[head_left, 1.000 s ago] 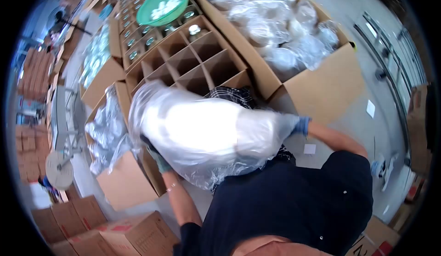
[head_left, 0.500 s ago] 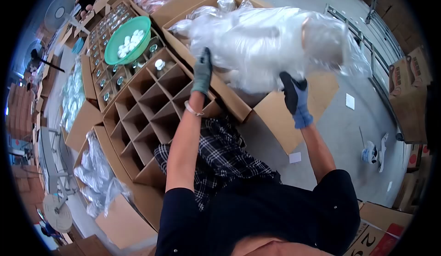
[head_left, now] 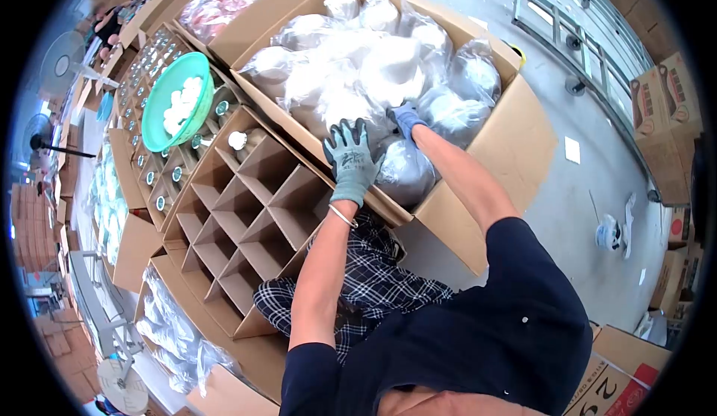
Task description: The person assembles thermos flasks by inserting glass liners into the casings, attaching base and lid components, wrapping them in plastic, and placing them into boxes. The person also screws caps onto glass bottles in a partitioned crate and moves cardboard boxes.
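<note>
One large clear-plastic bundle, held over the open carton [head_left: 515, 154] a moment ago, no longer hangs in the air. Pale, clear-wrapped parcels [head_left: 392, 65] lie inside the carton, and the bundle now appears to be among them, though I cannot tell which one it is. That makes the carrying look finished, with the handling now inside the carton. The left grip [head_left: 351, 160] lies palm down over the carton's near left edge, fingers spread apart and clamped on nothing visible, seemingly touching the wrapping. The right grip [head_left: 408, 120] reaches in past the carton's near side; its fingertips are hidden among the plastic, so I cannot tell whether it is clamped on a parcel. Left of the carton stands a divided box [head_left: 299, 192]; farther left of the carton is a green basin [head_left: 153, 121] with white pieces [head_left: 183, 106].
</note>
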### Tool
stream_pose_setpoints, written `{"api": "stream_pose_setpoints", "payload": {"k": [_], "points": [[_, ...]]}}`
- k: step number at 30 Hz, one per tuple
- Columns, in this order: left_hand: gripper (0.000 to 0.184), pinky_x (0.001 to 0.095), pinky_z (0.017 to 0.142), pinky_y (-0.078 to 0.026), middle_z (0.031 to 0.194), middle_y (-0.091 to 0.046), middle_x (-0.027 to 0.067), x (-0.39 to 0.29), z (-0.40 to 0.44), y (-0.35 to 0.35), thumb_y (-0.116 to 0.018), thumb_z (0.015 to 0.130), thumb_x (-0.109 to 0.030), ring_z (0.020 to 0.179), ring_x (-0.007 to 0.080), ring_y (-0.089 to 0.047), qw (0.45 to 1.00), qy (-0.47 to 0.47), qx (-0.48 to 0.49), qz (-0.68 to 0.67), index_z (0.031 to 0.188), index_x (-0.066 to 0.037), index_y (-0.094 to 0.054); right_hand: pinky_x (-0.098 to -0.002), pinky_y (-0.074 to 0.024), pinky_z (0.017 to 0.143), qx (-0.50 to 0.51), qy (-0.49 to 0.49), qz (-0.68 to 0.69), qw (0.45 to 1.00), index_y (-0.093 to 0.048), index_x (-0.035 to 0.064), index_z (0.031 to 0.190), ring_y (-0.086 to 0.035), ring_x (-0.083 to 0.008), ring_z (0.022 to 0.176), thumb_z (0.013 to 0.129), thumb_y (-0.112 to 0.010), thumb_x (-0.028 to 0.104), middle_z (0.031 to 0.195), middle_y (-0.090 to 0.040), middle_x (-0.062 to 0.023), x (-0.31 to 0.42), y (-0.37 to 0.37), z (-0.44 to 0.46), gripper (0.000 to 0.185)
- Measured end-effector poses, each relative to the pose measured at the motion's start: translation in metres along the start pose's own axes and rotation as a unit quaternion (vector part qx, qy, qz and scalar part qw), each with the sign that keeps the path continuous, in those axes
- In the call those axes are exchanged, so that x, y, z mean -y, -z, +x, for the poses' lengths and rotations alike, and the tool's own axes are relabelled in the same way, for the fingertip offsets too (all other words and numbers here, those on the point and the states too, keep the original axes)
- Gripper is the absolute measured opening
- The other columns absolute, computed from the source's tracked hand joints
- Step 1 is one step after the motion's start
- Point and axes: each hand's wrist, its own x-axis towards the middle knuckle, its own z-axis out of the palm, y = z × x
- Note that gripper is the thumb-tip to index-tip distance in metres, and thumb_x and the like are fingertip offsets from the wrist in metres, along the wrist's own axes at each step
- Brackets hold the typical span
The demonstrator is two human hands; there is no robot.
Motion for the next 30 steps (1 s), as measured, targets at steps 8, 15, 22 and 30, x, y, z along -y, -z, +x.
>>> {"api": "stream_pose_setpoints", "payload": {"k": [8,15,22,30], "points": [[0.09,0.0617,0.101,-0.023,0.139,-0.036,0.0257,0.007,0.0,0.009,-0.051,0.079,-0.065,0.129,0.0402,-0.033,0.998,-0.061,0.012,-0.005,0.141,-0.003,-0.033,-0.0296,-0.0557,0.064,0.465,0.001,0.136,0.875,-0.061,0.0011,0.107,-0.067,-0.0198,0.078,0.085,-0.064,0.021,0.094,-0.066,-0.0135,0.09,0.15,-0.057,0.03],[0.087,0.0557,0.105,-0.021,0.143,-0.033,0.024,0.009,0.006,0.004,-0.054,0.078,-0.064,0.132,0.0398,-0.03,0.992,-0.081,-0.025,-0.088,0.138,-0.003,-0.038,-0.0393,-0.0504,0.081,0.175,-0.054,0.0,0.983,-0.058,0.0033,0.113,-0.062,-0.0275,0.092,0.082,-0.062,0.034,0.102,-0.065,-0.013,0.014,0.145,0.184,0.044],[0.084,0.0551,0.105,-0.021,0.144,-0.033,0.0224,0.01,0.009,-0.001,-0.058,0.075,-0.063,0.133,0.04,-0.029,0.988,-0.055,-0.041,-0.136,0.137,-0.008,-0.043,-0.0354,-0.0441,0.085,0.144,-0.08,-0.231,0.959,-0.06,0.0041,0.113,-0.057,-0.0239,0.096,0.085,-0.057,0.035,0.107,-0.063,-0.0104,-0.008,0.08,0.186,0.042],[0.077,0.0538,0.106,-0.019,0.144,-0.035,0.0177,0.011,0.006,-0.004,-0.059,0.075,-0.062,0.134,0.0349,-0.028,0.992,-0.049,-0.03,-0.114,0.134,-0.013,-0.047,-0.0262,-0.0471,0.066,-0.01,0.206,0.491,0.847,-0.064,0.0015,0.099,-0.059,-0.0129,0.069,0.078,-0.07,0.01,0.088,-0.065,-0.0043,0.074,0.159,0.087,0.024]]}}
